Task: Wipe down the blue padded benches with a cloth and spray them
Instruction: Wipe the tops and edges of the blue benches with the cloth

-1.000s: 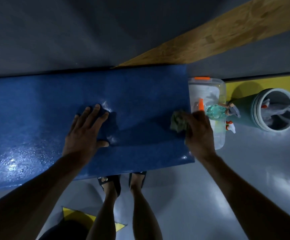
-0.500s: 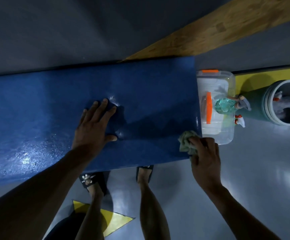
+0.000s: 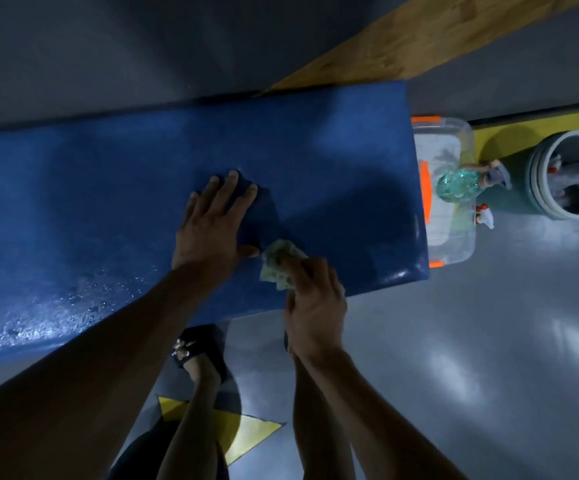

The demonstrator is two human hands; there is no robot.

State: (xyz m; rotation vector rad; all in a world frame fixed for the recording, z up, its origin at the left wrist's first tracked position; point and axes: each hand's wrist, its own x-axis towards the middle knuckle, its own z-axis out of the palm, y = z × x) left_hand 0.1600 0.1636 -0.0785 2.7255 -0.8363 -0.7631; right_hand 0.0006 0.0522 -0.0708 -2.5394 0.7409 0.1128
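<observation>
A long blue padded bench [image 3: 333, 161] runs across the view, its right end near the middle right. Droplets glisten on its lower left part. My left hand [image 3: 213, 225] lies flat on the pad with fingers spread. My right hand [image 3: 314, 301] grips a crumpled pale green cloth [image 3: 277, 263] against the bench's near edge, just right of my left thumb. A clear teal spray bottle [image 3: 457, 186] rests on a clear plastic tub [image 3: 454, 251] beyond the bench's right end.
A green bucket [image 3: 516, 188] holding more spray bottles stands right of the tub. A wooden plank [image 3: 419, 46] slants behind the bench. Grey glossy floor lies to the right. My sandalled feet [image 3: 199, 348] stand at the bench's near edge, by a yellow floor marking [image 3: 246, 434].
My right hand has dragged the cloth from the bench's right end down to the near edge and then left toward my left hand. The left hand stays pressed in place.
</observation>
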